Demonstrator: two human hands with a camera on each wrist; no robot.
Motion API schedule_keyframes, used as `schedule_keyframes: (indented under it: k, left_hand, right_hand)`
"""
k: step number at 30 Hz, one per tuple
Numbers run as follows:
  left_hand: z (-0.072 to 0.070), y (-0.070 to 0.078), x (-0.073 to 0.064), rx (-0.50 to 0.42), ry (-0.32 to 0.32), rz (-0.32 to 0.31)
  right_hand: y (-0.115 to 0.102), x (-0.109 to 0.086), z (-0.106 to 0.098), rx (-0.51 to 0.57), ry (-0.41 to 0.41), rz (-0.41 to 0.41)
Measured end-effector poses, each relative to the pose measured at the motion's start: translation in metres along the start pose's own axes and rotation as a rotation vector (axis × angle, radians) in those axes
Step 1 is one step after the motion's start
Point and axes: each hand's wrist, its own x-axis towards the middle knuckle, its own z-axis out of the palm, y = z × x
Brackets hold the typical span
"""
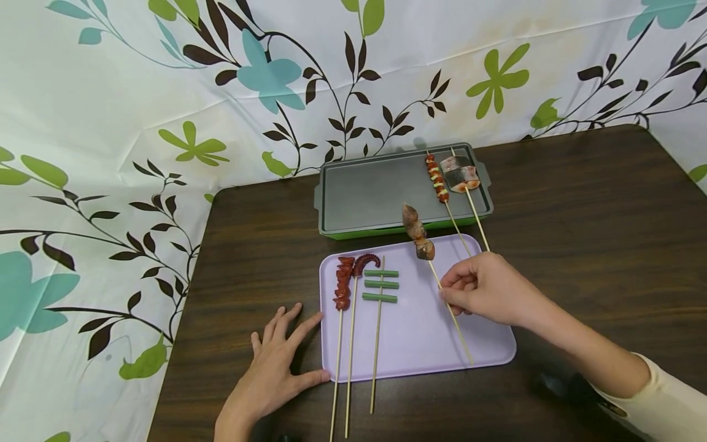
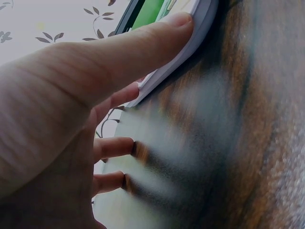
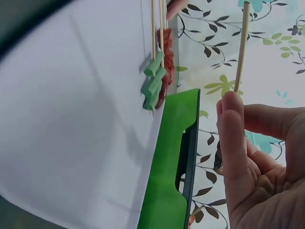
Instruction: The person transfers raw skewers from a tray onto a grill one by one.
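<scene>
Between thumb and fingers, my right hand (image 1: 488, 290) pinches the wooden stick of a skewer of brown meat chunks (image 1: 418, 232). The skewer is raised and slants over the right part of a lilac tray (image 1: 425, 344), its meat end toward the grill. My left hand (image 1: 273, 368) lies with fingers spread at the tray's left edge, the thumb (image 2: 178, 21) touching the rim. On the tray's left side lie a red meat skewer (image 1: 343, 283), a tentacle skewer (image 1: 366, 263) and a skewer with green stalks (image 1: 380, 285); their sticks extend past the front rim.
Behind the tray stands a grey grill plate (image 1: 375, 190) with a green base (image 3: 176, 143). On its right side lie a red-and-yellow skewer (image 1: 437, 177) and a fish skewer (image 1: 459, 173), their sticks pointing forward. A patterned curtain (image 1: 353, 80) hangs behind the dark wooden table (image 1: 585, 233).
</scene>
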Motion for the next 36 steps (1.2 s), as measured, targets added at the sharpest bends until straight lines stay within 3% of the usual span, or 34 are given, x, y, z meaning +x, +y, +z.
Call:
schedule_keyframes:
  k: [15,36]
  left_hand:
    - [0.001,-0.001,0.001,-0.01,0.0,-0.005]
    - [0.0,0.001,0.001,-0.004,-0.013,-0.016]
  right_hand:
    - [-0.009,0.036,-0.03,-0.024,0.062,0.059]
    - [-0.004,0.079,-0.053,-0.051,0.095,0.13]
